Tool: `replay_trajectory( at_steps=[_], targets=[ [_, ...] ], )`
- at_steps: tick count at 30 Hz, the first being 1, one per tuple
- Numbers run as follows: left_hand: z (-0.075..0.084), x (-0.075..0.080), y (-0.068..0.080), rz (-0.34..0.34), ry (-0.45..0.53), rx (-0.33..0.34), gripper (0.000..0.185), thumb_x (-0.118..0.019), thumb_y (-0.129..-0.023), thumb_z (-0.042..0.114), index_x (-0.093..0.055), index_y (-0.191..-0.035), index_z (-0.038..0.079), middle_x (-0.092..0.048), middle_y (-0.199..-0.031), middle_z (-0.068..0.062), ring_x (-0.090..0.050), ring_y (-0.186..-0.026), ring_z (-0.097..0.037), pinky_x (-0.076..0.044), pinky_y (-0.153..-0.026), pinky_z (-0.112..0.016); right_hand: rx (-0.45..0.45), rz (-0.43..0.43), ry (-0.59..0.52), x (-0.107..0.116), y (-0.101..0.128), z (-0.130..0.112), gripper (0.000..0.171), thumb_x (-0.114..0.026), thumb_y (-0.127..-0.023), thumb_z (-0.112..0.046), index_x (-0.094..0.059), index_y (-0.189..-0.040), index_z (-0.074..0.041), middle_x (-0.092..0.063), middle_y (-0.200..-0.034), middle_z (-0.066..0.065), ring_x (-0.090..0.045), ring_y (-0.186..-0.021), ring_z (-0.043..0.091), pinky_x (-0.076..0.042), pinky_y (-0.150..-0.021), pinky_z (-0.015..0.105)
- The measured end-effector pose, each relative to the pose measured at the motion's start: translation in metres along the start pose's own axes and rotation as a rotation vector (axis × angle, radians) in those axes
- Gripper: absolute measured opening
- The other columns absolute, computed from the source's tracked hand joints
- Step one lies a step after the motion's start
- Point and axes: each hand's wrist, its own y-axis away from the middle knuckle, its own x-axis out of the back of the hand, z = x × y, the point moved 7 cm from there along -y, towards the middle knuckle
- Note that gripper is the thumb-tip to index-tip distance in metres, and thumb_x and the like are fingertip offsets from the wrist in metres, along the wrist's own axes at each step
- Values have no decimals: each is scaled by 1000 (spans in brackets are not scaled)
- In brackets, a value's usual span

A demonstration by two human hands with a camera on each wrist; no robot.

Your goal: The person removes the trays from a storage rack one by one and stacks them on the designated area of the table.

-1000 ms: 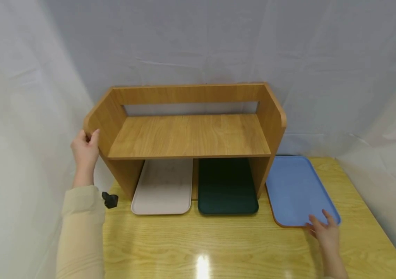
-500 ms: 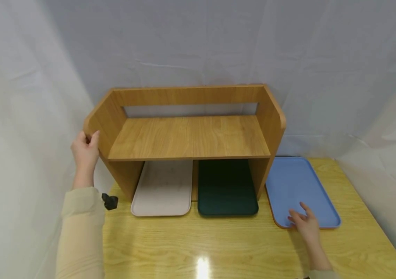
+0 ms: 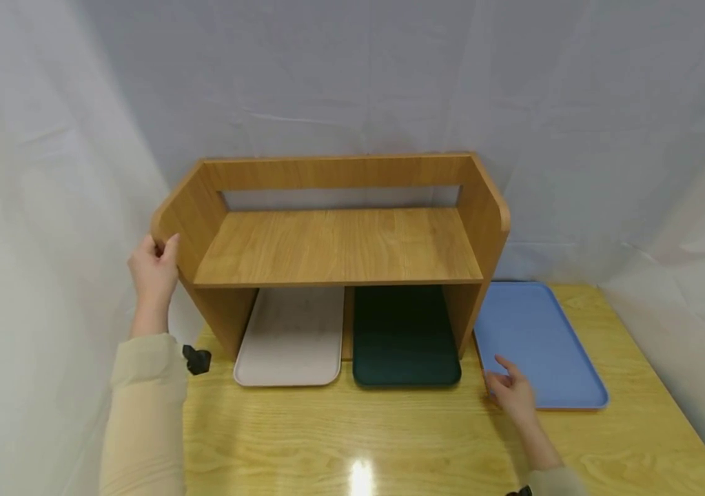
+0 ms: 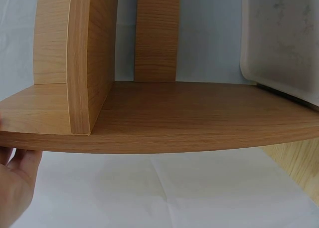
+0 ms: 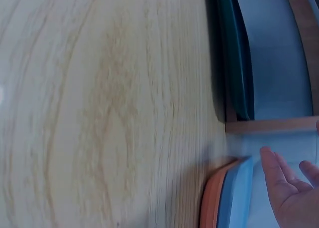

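My left hand [image 3: 154, 272] grips the front edge of the left side panel of a wooden desktop shelf [image 3: 336, 248]; in the left wrist view its fingers [image 4: 30, 165] meet that panel. My right hand [image 3: 513, 398] hovers at the front left corner of a blue tray [image 3: 544, 337], fingers loosely spread and holding nothing. Under the blue tray shows the edge of an orange tray [image 5: 212, 198]. Both trays lie on the table just right of the shelf. In the lower level of the shelf, a white tray [image 3: 290, 344] lies left and a dark green tray [image 3: 406, 344] right, front ends jutting out.
The shelf stands at the back of a wood-grain table [image 3: 302, 434]. White sheeting [image 3: 352, 83] hangs behind it and along both sides. A black wrist-camera piece [image 3: 197, 359] sits beside the left sleeve [image 3: 144, 413].
My right hand has moved left along the front edge of the blue tray, from its right corner to its left corner. The left hand keeps its grip on the shelf; the trays stay in place.
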Motion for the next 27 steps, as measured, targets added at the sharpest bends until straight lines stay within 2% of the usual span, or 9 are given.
replay_trajectory(
  at_steps=[5,13,21,27],
  targets=[
    [0,0,-1,5,0,-3,31,-53,-88,26,-43,-72,2,-40,-63,-2,-36,-56,-9,-29,-47,-18,23,8,72,-11,-3,-2,49,-60,-84,-14,-41,-125,6,-60,-97,24,-54,-62,1,-45,-56,20],
    [-1,-2,0,-15,4,4,31,-53,-88,26,-42,-72,2,-40,-63,-2,-36,-55,-9,-29,-46,-17,41,-26,96,-24,-8,6,50,-61,-83,-12,-40,-124,9,-60,-94,24,-57,-63,18,-45,-54,23],
    [-1,-1,-1,-13,6,5,32,-53,-88,27,-42,-71,2,-40,-63,-2,-36,-55,-8,-29,-45,-17,53,-74,143,-33,-14,15,53,-62,-83,-17,-40,-126,6,-60,-95,24,-58,-65,21,-45,-54,24],
    [-1,0,-1,-5,2,-3,31,-53,-87,26,-43,-71,2,-40,-63,-2,-36,-55,-8,-29,-46,-18,41,-121,161,-41,-16,20,57,-63,-82,-20,-39,-128,4,-52,-109,31,-58,-84,32,-47,-58,27]
  ],
)
